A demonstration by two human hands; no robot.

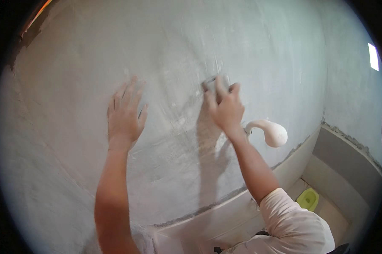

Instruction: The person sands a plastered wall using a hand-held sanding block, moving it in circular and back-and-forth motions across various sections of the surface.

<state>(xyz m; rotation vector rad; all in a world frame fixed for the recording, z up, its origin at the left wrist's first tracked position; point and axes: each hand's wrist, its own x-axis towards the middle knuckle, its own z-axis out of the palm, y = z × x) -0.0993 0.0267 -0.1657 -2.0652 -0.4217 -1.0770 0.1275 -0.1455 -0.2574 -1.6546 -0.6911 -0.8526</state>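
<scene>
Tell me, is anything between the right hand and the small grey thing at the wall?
Nothing visible: the right hand holds the small grey thing at the wall. The white curved fixture is right of the wrist, not between them.

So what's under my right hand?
Your right hand partly covers a small grey object; its upper part shows, with the grey wall around it. The rest, and the wall directly behind, are hidden.
</scene>
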